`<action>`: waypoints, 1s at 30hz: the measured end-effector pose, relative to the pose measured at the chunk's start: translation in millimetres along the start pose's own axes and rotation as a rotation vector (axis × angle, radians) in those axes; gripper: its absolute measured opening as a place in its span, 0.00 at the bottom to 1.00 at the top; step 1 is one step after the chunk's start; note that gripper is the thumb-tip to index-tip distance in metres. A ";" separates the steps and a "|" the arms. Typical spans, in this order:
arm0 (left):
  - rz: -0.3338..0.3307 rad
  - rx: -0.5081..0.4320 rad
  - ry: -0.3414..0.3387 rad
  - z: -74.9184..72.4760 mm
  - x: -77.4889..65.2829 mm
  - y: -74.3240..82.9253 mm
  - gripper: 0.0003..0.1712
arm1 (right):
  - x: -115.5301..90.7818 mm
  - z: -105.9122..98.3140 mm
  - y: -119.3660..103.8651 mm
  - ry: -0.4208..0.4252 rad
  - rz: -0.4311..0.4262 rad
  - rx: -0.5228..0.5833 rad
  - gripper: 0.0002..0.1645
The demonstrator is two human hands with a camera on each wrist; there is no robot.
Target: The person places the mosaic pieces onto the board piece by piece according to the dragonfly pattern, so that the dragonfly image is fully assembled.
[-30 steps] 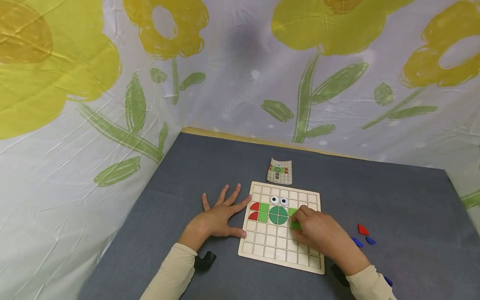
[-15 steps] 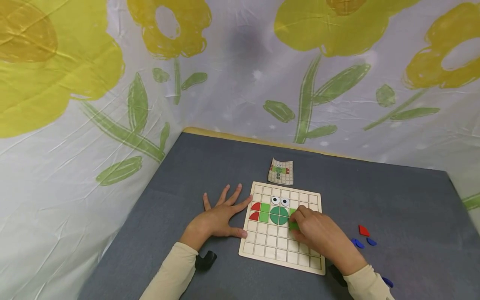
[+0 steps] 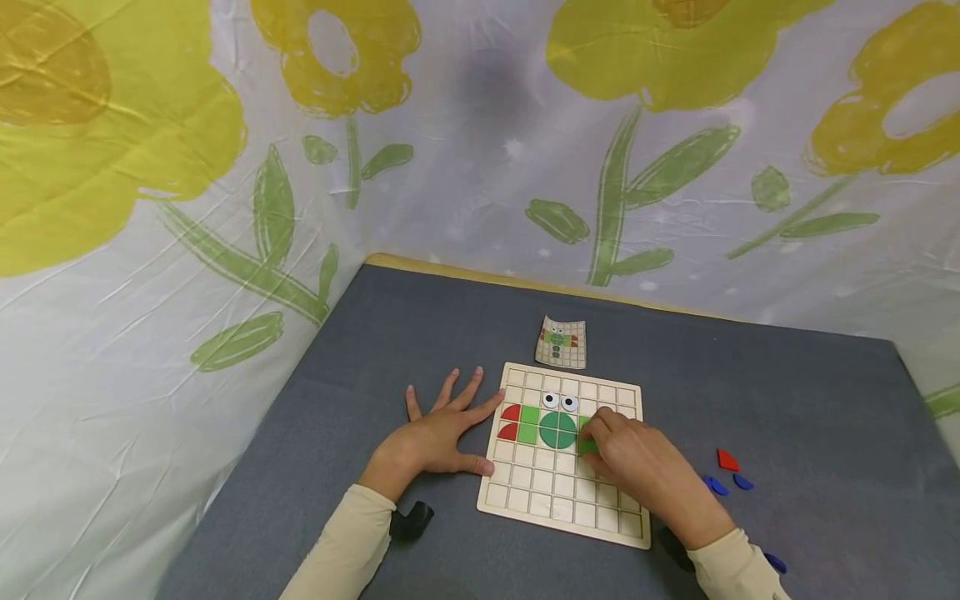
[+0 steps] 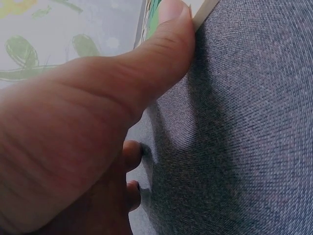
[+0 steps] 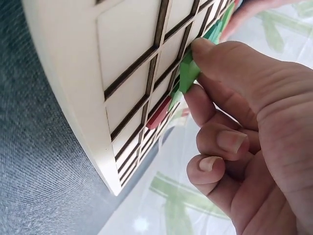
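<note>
My right hand (image 3: pixel 626 454) pinches a light green square tile (image 5: pixel 188 73) between thumb and fingertips, over a cell right of the dark green circle (image 3: pixel 558 430). In the right wrist view the tile stands tilted against the grid. My left hand (image 3: pixel 435 437) lies spread, its thumb and a fingertip on the left edge of the wooden grid board (image 3: pixel 542 505). Two white eye discs (image 3: pixel 559 402) sit above the circle. On its left are light green squares (image 3: pixel 528 424) and red quarter-circle pieces (image 3: pixel 510 422). A red piece (image 5: pixel 159 115) also shows near the held tile.
A small picture card (image 3: pixel 561 343) with a matching grid design lies behind the board. On the dark table (image 3: pixel 810 400) to the right are a loose red piece (image 3: pixel 727 459) and several blue pieces (image 3: pixel 742 482). A flower-printed curtain (image 3: pixel 465 183) surrounds the table.
The green tile in my right hand has shifted slightly and now lines up more closely with the green square behind it. My left hand stays at the board's edge.
</note>
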State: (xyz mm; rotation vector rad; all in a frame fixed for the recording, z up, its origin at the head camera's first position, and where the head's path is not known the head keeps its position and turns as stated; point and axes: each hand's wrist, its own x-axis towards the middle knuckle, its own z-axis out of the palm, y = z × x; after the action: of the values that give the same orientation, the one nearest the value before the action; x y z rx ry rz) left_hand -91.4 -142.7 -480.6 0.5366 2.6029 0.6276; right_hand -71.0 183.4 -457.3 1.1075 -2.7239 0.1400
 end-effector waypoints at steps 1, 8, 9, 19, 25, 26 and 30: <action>0.003 0.004 0.003 2.2 1.3 -2.4 0.67 | 0.0 0.0 0.0 0.001 0.000 0.000 0.17; 0.018 0.015 0.020 8.1 5.8 -8.9 0.68 | 0.3 0.2 -0.3 -0.011 0.011 0.000 0.17; 0.019 0.012 0.022 8.4 5.8 -9.0 0.68 | 0.2 -0.2 -0.4 -0.015 0.014 0.003 0.16; 0.009 0.003 0.023 7.0 3.8 -6.3 0.67 | 0.5 -3.0 -2.2 -0.049 0.032 0.015 0.15; 0.015 0.003 0.019 5.9 3.3 -5.8 0.67 | 0.2 -2.3 -2.1 -0.043 0.027 0.016 0.15; 0.014 0.005 0.017 4.8 2.9 -5.0 0.68 | 0.1 -2.1 -2.0 -0.042 0.025 0.017 0.14; 0.013 0.008 0.017 6.4 3.9 -6.5 0.67 | -0.4 -1.6 -1.7 -0.037 0.017 0.024 0.14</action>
State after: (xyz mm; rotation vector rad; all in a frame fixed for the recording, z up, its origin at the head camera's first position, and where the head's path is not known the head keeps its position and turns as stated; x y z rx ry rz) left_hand -93.4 -144.2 -490.2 0.5539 2.6210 0.6295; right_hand -69.3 182.8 -455.8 1.1047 -2.7718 0.1568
